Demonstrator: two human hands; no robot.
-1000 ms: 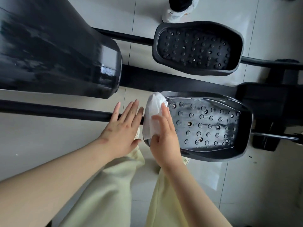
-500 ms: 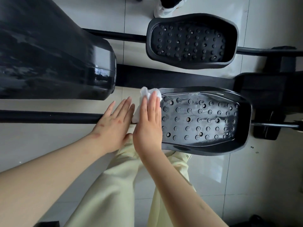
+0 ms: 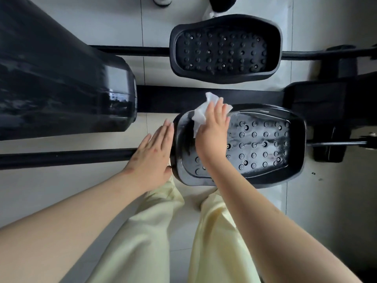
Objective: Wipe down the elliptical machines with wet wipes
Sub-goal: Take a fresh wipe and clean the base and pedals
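Far left: large glossy black plastic housing (image 3: 61, 82) of the elliptical, rounded at its right end, streaked with wet smears and bright glints. Below it, a thin black metal bar (image 3: 61, 158) running level toward the middle. Under everything, pale glossy tiled floor (image 3: 51, 190).

Next along: left hand (image 3: 151, 154), palm down across the bar's right end, fingers (image 3: 163, 135) straight and pressed together, holding nothing, fingertips just beside the left rim of the near pedal. Bare forearm coming in from the lower left.

Lower middle: pale yellow trouser legs (image 3: 146, 231), side by side.

Middle: near black studded plastic foot pedal (image 3: 285, 170), raised rim all round, rows of round studs, wet sheen on its floor. On its upper left corner, crumpled white wet wipe (image 3: 201, 117), one corner poking up past the rim over the dark central rail (image 3: 173, 99). Right hand (image 3: 214, 135) flat on top of the wipe, fingers (image 3: 216, 111) straight and slightly fanned, pressing it down onto the pedal; thumb out of sight.

Above that: far black studded plastic foot pedal (image 3: 224, 50), same shape, well apart from both hands, carried on its own black bar.

Far right: black rear support block (image 3: 326, 99), and a thin metal rod (image 3: 336, 143) leading out from the near pedal's right side.
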